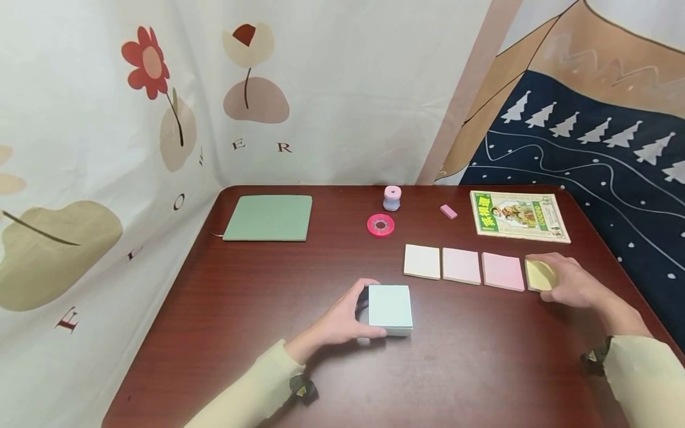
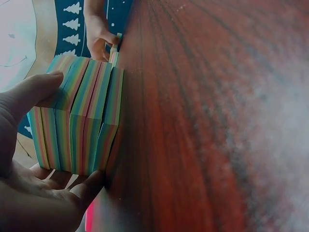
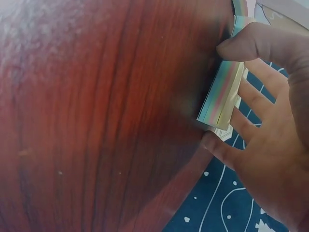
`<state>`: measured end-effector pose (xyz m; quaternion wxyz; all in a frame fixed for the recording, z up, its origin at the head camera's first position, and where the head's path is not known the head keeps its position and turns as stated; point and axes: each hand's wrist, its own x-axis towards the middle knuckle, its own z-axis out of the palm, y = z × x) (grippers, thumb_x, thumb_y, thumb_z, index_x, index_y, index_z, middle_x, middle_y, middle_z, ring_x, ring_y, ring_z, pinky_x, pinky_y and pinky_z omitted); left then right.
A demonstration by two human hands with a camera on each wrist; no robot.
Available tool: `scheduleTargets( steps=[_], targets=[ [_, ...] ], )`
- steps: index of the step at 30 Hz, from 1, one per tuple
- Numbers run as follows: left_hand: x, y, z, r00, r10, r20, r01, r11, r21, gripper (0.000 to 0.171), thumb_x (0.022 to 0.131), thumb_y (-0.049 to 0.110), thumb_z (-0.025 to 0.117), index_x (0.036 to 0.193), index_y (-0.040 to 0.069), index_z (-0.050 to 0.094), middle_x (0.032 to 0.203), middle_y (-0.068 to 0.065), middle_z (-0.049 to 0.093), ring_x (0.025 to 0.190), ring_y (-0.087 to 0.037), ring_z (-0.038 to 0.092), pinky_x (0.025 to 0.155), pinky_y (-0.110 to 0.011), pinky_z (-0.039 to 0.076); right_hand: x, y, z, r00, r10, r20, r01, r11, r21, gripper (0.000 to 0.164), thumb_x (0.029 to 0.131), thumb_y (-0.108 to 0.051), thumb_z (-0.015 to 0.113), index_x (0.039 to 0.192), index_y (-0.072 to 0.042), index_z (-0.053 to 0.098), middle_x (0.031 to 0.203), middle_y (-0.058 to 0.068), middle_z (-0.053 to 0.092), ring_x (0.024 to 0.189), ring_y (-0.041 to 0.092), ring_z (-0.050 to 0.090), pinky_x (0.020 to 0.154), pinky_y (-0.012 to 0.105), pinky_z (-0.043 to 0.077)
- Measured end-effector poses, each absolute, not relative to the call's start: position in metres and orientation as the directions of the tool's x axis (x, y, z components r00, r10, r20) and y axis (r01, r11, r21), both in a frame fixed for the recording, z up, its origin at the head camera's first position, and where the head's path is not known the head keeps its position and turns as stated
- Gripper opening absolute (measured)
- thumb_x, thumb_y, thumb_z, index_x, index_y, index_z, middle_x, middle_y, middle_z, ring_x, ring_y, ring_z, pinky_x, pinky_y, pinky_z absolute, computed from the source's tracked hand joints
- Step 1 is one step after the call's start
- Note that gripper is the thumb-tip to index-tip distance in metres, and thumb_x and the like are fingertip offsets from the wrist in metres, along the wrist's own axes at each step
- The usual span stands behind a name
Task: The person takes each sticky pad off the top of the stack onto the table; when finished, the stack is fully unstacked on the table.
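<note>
My left hand (image 1: 342,320) grips a thick stack of sticky note pads (image 1: 389,307) with a pale blue top, thumb on the near side and fingers round the far side. In the left wrist view the stack's edges (image 2: 82,118) show striped layers of blue, yellow, pink and green. Over at the right, my right hand (image 1: 575,284) holds a yellow-topped sticky note pad (image 1: 538,275) between thumb and fingers, close on the table. That pad ends a row with a cream pad (image 1: 421,261), a pale pink pad (image 1: 461,266) and a deeper pink pad (image 1: 503,271).
A green notebook (image 1: 269,218) lies at the back left of the dark red table (image 1: 257,297). Behind the row are a pink tape roll (image 1: 380,232), a pink-and-lilac spool-shaped item (image 1: 392,202), a pink eraser-like block (image 1: 448,211) and an illustrated booklet (image 1: 520,223). Printed curtains (image 1: 342,89) border the table.
</note>
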<state>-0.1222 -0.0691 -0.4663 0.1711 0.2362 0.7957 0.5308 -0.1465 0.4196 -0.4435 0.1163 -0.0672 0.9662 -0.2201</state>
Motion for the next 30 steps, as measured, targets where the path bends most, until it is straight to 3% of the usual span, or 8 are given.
scheduleTargets(
  steps=[10,16,20,24,30],
  targets=[
    [-0.122,-0.069,-0.467,-0.828,0.561,-0.025,0.183,0.311,0.933,0.081,0.071,0.024,0.089,0.136,0.019,0.04,0.124,0.0,0.054,0.122,-0.017,0.053,0.108,-0.039,0.039,-0.148,0.415,-0.444,-0.965,-0.188,-0.182,-0.096,0.902,-0.421,0.082,0.068,-0.01,0.081,0.14,0.0,0.043,0.132,0.03,0.039,0.11,0.045,0.032,0.078,0.056,0.04],
    [-0.122,-0.07,-0.467,-0.827,0.561,-0.028,0.175,0.306,0.936,0.081,0.071,0.023,0.089,0.136,0.02,0.04,0.124,0.001,0.054,0.121,-0.017,0.053,0.108,-0.04,0.039,-0.148,0.397,-0.426,-0.97,-0.236,-0.056,-0.193,0.892,-0.409,0.08,0.069,-0.007,0.082,0.139,0.001,0.045,0.135,0.031,0.037,0.113,0.047,0.032,0.079,0.06,0.041],
    [-0.122,-0.07,-0.468,-0.826,0.564,-0.021,0.178,0.296,0.938,0.082,0.071,0.021,0.089,0.136,0.019,0.04,0.124,0.0,0.054,0.121,-0.017,0.053,0.108,-0.038,0.039,-0.148,0.363,-0.405,-0.948,-0.311,0.073,-0.312,0.854,-0.417,0.073,0.073,-0.004,0.081,0.137,0.0,0.047,0.135,0.028,0.041,0.118,0.046,0.035,0.087,0.065,0.04],
    [-0.122,-0.07,-0.467,-0.822,0.569,-0.016,0.183,0.29,0.94,0.082,0.07,0.02,0.089,0.136,0.018,0.04,0.125,0.0,0.054,0.122,-0.016,0.053,0.109,-0.036,0.039,-0.144,0.313,-0.392,-0.892,-0.419,0.17,-0.448,0.767,-0.459,0.066,0.076,-0.005,0.08,0.136,-0.004,0.053,0.134,0.02,0.049,0.123,0.04,0.04,0.095,0.063,0.038],
    [-0.123,-0.07,-0.467,-0.819,0.574,-0.015,0.188,0.292,0.938,0.082,0.07,0.02,0.09,0.136,0.018,0.04,0.126,0.0,0.054,0.123,-0.016,0.052,0.11,-0.037,0.038,-0.127,0.232,-0.391,-0.8,-0.587,0.128,-0.569,0.672,-0.473,0.063,0.084,-0.032,0.078,0.14,-0.016,0.053,0.139,0.007,0.049,0.127,0.026,0.044,0.102,0.051,0.043]
  ],
)
